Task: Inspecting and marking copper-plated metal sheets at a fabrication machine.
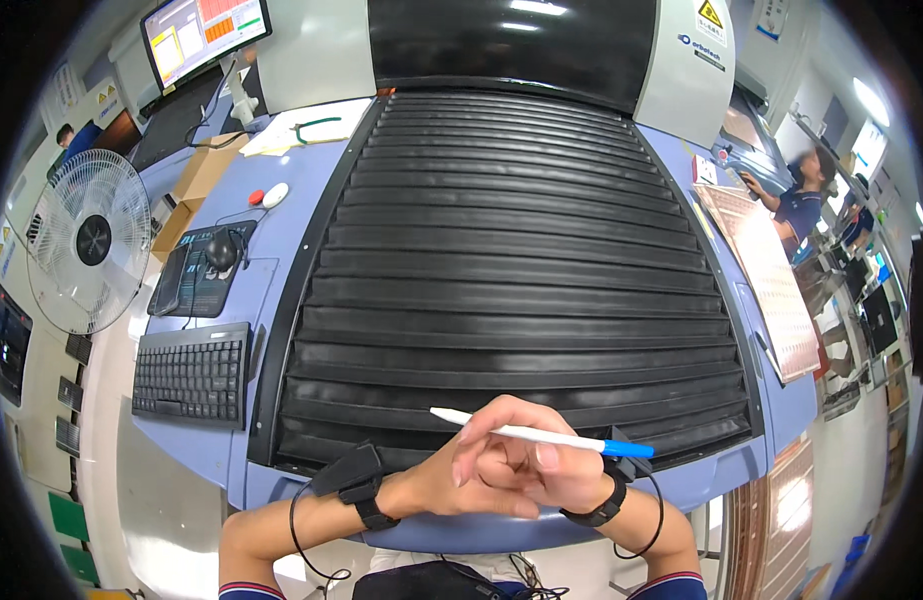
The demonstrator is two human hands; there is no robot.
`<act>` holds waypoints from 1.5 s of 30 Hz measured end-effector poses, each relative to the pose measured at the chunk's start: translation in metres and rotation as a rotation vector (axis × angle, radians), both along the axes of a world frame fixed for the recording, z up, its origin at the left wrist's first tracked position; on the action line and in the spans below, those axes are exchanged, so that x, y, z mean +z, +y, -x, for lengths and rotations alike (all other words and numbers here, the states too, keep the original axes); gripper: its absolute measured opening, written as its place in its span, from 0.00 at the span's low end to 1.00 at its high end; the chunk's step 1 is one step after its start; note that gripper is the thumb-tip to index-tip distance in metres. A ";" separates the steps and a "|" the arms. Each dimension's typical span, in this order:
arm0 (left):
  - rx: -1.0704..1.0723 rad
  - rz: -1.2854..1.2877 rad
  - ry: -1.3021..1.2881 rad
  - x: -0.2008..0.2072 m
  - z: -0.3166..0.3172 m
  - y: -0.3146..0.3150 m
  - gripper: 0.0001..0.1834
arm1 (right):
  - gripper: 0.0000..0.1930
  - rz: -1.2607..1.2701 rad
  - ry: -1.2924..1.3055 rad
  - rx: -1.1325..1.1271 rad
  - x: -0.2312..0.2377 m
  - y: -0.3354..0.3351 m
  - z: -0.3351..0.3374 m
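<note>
A slim white pen with a blue end lies across my right hand, its pale tip pointing left and the blue end to the right. My right fingers are curled around it. Pressed up against that hand is my left hand; its fingers overlap with the right ones and are mostly hidden, so their pose cannot be made out. Both hands are over the near edge of a black ribbed bellows cover on the machine bed. A black strap circles my left wrist, and another strap my right.
On the left ledge are a black keyboard, a mouse on a mat, and a white round object. A fan stands beyond. Copper-coloured panels lie on the right ledge. Another person is at the far right.
</note>
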State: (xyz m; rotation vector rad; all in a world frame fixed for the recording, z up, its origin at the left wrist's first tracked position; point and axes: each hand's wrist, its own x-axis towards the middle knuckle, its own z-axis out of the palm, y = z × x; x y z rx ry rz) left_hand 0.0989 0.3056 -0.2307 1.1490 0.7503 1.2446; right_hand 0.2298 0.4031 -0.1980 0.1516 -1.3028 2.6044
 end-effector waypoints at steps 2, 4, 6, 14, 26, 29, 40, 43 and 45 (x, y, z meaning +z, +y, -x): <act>0.017 -0.008 0.028 -0.007 0.003 -0.001 0.15 | 0.34 0.041 0.002 0.032 -0.002 -0.001 0.001; 0.040 -0.030 0.088 -0.020 0.005 -0.001 0.15 | 0.34 0.034 0.012 0.021 -0.004 -0.004 0.006; 0.058 -0.056 0.149 -0.032 0.005 0.000 0.16 | 0.33 0.029 0.026 0.022 -0.009 -0.002 0.005; 0.079 -0.082 0.232 -0.033 0.001 -0.010 0.18 | 0.34 -0.015 0.013 0.034 -0.001 -0.011 0.009; 0.009 -0.038 0.332 -0.044 0.009 -0.026 0.20 | 0.45 -0.260 -0.030 0.034 -0.007 -0.007 0.014; -0.369 -0.001 0.402 -0.034 0.025 -0.012 0.33 | 0.48 -0.222 -0.143 0.053 -0.004 -0.005 0.011; 0.170 -0.100 0.255 -0.019 0.004 -0.015 0.23 | 0.59 -0.459 -0.211 -0.020 -0.005 -0.010 0.009; -0.041 0.156 0.020 -0.018 0.011 -0.017 0.46 | 0.61 -0.429 -0.205 -0.043 0.004 -0.015 0.004; -0.013 -0.160 0.247 -0.025 0.014 -0.014 0.48 | 0.62 -0.366 -0.278 0.006 0.009 -0.016 0.005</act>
